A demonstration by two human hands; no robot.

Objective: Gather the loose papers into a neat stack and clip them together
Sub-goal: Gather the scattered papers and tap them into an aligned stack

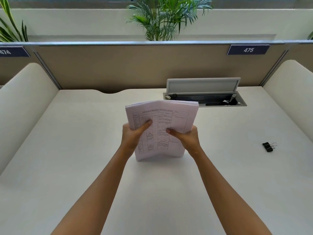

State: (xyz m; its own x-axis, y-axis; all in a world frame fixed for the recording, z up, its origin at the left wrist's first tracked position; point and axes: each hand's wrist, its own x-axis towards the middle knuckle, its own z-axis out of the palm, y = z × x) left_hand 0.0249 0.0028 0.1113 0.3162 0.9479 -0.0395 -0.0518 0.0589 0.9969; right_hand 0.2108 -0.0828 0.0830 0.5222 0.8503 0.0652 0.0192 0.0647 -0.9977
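A stack of printed papers (162, 116) stands upright on its bottom edge on the white desk (84, 150), bowed along a vertical crease in the middle. My left hand (133, 134) grips its left side with the thumb across the front sheet. My right hand (186, 137) grips the right side, thumb also on the front. A black binder clip (268, 146) with silver handles lies on the desk far to the right, apart from both hands.
An open cable tray (205, 99) with its lid raised sits in the desk just behind the papers. Beige partition panels (135, 68) wall the desk at the back and sides. Plants (162, 19) stand beyond the partition.
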